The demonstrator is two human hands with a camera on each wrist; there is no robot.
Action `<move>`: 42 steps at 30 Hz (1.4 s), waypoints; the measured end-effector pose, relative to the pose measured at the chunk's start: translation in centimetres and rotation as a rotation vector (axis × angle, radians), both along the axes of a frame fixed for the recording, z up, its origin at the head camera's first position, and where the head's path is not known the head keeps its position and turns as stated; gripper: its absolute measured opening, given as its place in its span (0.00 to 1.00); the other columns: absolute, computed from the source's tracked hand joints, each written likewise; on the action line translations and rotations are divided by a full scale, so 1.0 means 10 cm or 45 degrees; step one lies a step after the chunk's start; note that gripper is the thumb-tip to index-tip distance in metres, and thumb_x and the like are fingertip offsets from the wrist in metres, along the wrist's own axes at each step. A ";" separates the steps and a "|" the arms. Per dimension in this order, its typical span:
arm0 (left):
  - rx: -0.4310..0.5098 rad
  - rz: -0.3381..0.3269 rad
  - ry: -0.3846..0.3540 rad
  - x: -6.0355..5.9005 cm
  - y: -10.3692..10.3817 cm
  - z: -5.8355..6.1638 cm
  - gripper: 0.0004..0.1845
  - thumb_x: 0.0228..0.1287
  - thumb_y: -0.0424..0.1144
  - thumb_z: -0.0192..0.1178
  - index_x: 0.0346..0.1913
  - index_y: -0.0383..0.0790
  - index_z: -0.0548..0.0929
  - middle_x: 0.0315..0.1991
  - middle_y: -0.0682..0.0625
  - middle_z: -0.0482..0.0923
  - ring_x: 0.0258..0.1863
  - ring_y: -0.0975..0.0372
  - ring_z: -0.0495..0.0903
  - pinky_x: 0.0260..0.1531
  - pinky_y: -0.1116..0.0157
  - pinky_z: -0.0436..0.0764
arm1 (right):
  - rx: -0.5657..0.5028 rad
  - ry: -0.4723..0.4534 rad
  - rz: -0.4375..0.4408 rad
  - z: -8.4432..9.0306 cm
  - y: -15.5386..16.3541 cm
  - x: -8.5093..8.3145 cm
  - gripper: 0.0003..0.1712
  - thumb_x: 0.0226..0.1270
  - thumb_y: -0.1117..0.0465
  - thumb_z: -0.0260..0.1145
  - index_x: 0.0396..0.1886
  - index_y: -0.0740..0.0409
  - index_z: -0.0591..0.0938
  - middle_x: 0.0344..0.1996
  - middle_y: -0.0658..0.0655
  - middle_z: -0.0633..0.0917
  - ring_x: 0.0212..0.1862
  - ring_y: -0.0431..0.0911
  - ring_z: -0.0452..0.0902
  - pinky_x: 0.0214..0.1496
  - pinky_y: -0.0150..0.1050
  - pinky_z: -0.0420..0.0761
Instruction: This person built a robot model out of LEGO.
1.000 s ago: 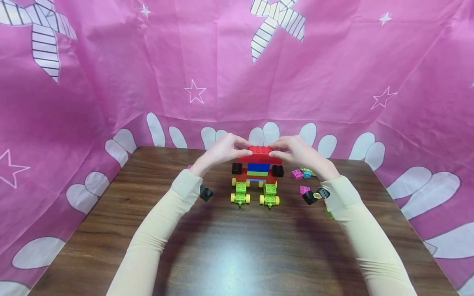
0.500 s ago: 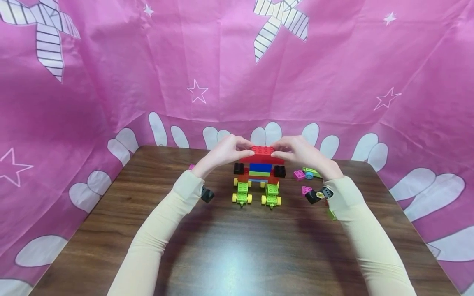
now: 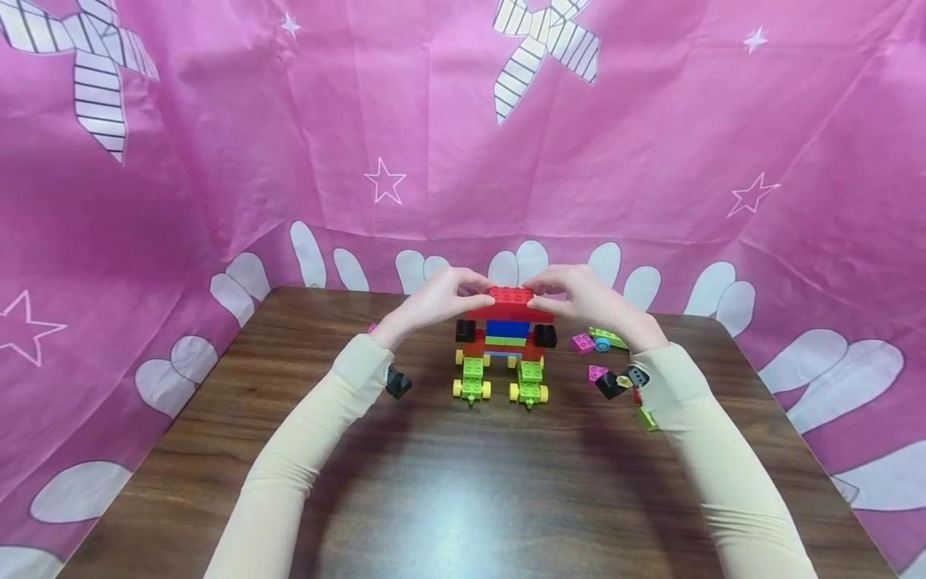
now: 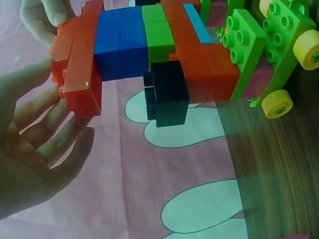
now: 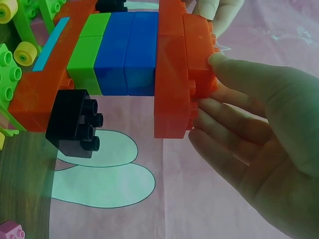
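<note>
A figure built of toy bricks stands upright on the table in the head view. Its top is a red studded brick (image 3: 511,295) over a wider red brick (image 5: 171,94). Blue bricks (image 3: 507,328) and green bricks (image 4: 158,32) follow below, with a black brick (image 3: 465,330) jutting out at each side. Two green wheeled bases (image 3: 530,381) with yellow wheels carry it. My left hand (image 3: 443,294) pinches the top red brick's left end, thumb in front. My right hand (image 3: 579,294) pinches the right end likewise. The fingers behind the brick are mostly hidden in the head view.
Right of the figure lie a pink brick (image 3: 583,343), a green piece with a blue wheel (image 3: 603,342) and another pink brick (image 3: 596,374). A green piece (image 3: 647,419) is partly covered by the right sleeve. Pink cloth (image 3: 463,185) hangs behind the table (image 3: 405,482).
The head view shifts slightly. Both hands stay at the ends of the top red brick, and the figure stands in the same place.
</note>
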State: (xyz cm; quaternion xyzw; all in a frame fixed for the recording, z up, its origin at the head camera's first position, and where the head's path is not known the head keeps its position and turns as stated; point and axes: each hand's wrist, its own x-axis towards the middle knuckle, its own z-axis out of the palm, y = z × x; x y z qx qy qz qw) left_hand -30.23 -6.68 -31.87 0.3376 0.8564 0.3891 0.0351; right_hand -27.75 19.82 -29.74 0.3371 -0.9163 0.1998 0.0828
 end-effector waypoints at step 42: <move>-0.311 0.212 0.120 -0.34 -1.35 -0.54 0.24 0.59 0.36 0.68 0.56 0.25 0.80 0.54 0.33 0.82 0.57 0.42 0.79 0.61 0.47 0.76 | -0.003 -0.029 -0.001 0.00 0.01 0.01 0.19 0.64 0.58 0.71 0.54 0.58 0.85 0.48 0.58 0.88 0.52 0.53 0.84 0.55 0.50 0.84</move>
